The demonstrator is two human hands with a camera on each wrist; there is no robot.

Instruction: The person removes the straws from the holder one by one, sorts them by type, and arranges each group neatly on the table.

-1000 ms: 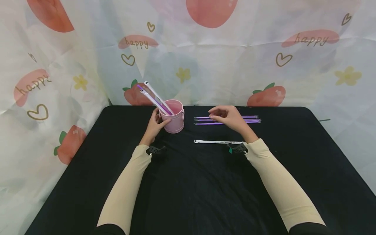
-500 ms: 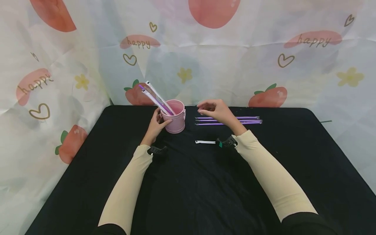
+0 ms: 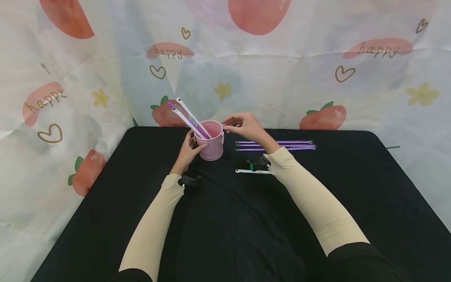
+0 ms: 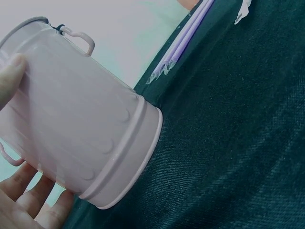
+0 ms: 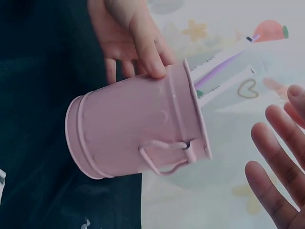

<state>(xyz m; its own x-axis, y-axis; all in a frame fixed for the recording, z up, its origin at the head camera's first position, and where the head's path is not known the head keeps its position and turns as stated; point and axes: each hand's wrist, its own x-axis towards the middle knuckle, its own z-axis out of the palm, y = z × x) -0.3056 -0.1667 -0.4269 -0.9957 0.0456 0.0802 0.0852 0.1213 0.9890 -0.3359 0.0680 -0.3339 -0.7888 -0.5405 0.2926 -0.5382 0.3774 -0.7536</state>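
Note:
My left hand grips the side of a small pink metal bucket, thumb on the near side and fingers behind it. In the left wrist view the bucket fills much of the picture. Three straws lean left out of it: two in white wrappers and a purple one between them. Close to the bucket's right rim is my right hand, holding nothing, its fingers loosely bent. The right wrist view shows its fingers spread apart from the bucket, whose small handle faces that side.
Several purple straws in clear wrappers lie side by side right of the bucket, partly under my right forearm. Nearer me, a white-wrapped straw lies on the black tablecloth. A printed curtain hangs behind the table.
My right hand has moved left from above the purple straws to the bucket's right rim. The left hand stays on the bucket, and the straws in it have not moved.

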